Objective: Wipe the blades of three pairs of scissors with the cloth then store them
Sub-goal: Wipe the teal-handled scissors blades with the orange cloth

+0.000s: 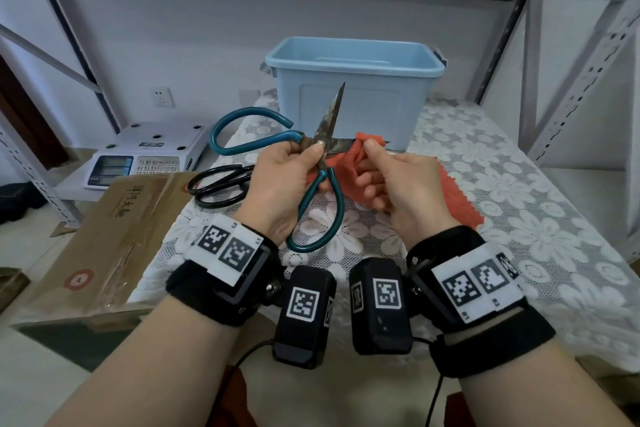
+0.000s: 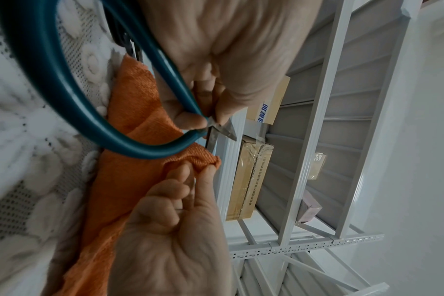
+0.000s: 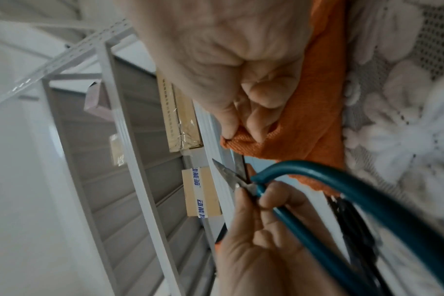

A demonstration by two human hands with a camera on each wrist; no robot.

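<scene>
Lace-covered table (image 1: 502, 184), pale blue storage bin (image 1: 353, 94) at its far edge. Black scissors (image 1: 221, 184) lie flat at table's left side. My left hand (image 1: 280, 180) pinches the teal-handled scissors (image 1: 322, 146) at the pivot, blades spread wide, held above the table before the bin. My right hand (image 1: 398, 184) has the orange cloth (image 1: 457, 198) bunched between thumb and fingers, folded over the rightward rusty blade.

Teal-handled scissors (image 1: 313, 191) with rust-mottled grey blades, gripped in the left hand (image 1: 277, 180). Orange cloth (image 1: 450, 198) under the right hand (image 1: 398, 184). Black scissors (image 1: 218, 185) left of both. Pale blue bin (image 1: 353, 94) beyond. White floral lace tablecloth (image 1: 519, 211) beneath.
</scene>
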